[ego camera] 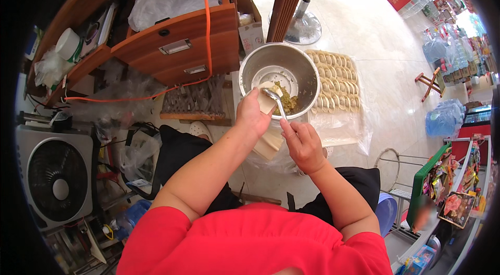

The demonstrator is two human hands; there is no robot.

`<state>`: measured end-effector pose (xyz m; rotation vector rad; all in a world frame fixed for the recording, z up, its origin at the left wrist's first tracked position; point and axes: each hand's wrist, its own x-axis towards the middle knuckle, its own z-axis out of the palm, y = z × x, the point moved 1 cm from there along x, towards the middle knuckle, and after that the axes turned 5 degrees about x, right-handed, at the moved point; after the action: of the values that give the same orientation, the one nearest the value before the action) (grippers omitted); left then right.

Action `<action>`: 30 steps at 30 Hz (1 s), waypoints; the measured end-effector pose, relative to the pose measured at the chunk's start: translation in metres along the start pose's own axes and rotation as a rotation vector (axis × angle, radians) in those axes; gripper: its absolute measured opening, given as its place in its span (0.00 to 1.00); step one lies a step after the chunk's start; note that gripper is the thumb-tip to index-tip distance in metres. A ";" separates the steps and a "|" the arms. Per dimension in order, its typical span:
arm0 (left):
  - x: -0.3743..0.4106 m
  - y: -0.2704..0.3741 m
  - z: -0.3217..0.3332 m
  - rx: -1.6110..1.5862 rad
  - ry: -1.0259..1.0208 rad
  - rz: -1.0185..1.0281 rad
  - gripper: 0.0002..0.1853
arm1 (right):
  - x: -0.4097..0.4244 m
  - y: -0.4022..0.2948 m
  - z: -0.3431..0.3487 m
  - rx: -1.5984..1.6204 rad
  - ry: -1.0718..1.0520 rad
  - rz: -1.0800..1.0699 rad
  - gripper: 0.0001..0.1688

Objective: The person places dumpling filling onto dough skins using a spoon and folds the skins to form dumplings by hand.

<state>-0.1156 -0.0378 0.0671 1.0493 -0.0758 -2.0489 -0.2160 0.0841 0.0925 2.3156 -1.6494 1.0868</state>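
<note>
My left hand holds a pale dough wrapper over the near side of a stainless steel bowl. My right hand grips the handle of a metal spoon, whose bowl lies against the wrapper. Greenish-brown filling sits in the bottom of the bowl, and bits of it stick to the wall. Right of the bowl, rows of folded dumplings lie on a tray covered with clear plastic. More flat wrappers are stacked below my hands, partly hidden by them.
A wooden desk with an open drawer and an orange cable stands at the left. A table leg rises behind the bowl. A box fan is at far left. Bottled drinks, a folding stool and a green tray of packets are at right.
</note>
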 end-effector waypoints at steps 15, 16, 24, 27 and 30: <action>-0.005 0.025 -0.014 0.079 -0.086 0.030 0.21 | -0.006 0.046 0.014 0.026 -0.049 0.350 0.10; -0.007 0.026 -0.015 0.080 -0.072 0.027 0.21 | -0.004 0.049 0.021 -0.033 -0.136 0.301 0.10; -0.040 0.016 -0.001 0.138 -0.143 -0.101 0.23 | 0.016 0.055 0.020 0.620 -0.091 0.776 0.25; -0.043 0.007 -0.002 0.133 -0.243 -0.156 0.22 | 0.028 0.061 0.008 1.187 -0.032 1.170 0.18; -0.043 0.000 -0.002 0.137 -0.288 -0.147 0.22 | 0.036 0.053 0.004 1.108 -0.060 1.169 0.09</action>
<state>-0.1003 -0.0080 0.0933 0.8548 -0.2979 -2.3456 -0.2536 0.0322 0.0940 1.4158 -3.0545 2.6631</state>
